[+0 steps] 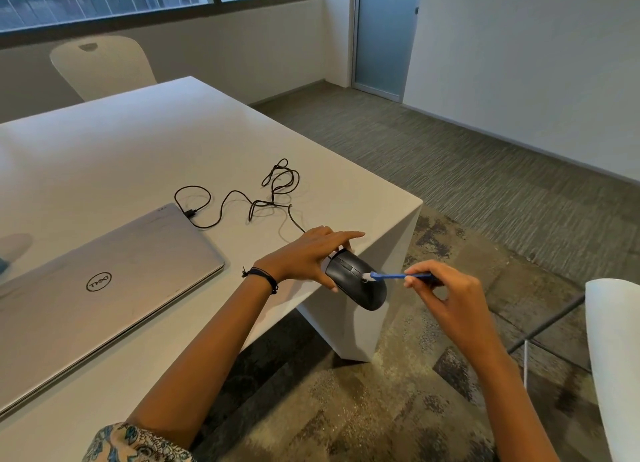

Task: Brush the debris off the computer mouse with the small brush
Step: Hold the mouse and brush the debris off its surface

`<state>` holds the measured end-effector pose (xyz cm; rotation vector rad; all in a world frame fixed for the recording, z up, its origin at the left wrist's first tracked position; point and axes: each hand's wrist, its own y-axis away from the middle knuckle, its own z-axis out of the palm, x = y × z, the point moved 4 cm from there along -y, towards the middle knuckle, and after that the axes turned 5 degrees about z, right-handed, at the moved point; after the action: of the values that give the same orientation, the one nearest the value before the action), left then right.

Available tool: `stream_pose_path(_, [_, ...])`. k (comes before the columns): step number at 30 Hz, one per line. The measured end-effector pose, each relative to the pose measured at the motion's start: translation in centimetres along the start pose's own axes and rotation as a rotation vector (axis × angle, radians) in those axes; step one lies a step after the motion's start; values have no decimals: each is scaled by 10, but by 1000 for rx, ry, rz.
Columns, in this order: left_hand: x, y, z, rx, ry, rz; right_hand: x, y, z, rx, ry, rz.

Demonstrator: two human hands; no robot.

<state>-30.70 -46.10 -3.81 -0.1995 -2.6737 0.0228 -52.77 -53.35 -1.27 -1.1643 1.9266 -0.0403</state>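
A black wired computer mouse (360,283) is held off the table's front right corner, tilted with its back end pointing down. My left hand (308,253) grips its front end from the left, index finger stretched out. My right hand (446,293) pinches the handle of a small blue brush (394,275). The brush's white bristles touch the mouse's top, near the scroll wheel. The mouse's black cable (277,191) trails back in loops across the table.
A closed silver laptop (104,281) lies on the white table (138,150) to the left of my hands. A white chair (104,66) stands behind the table, and another white chair's edge (616,357) is at the right. Patterned carpet lies below.
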Motion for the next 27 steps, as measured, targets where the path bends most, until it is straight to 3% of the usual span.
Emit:
stream_pose_path(2, [0, 0, 0, -1, 0, -4, -2, -3, -2, 14, 49, -42])
stream_pose_path(6, [-2, -2, 1, -3, -15, -2, -6, -7, 5, -171, 102, -133])
stream_pose_path(13, [-3, -1, 3, 0, -20, -17, -10, -9, 5, -71, 225, -158])
stream_pose_path(27, [-4, -2, 2, -2, -2, -25, -8, -14, 0, -120, 171, -176])
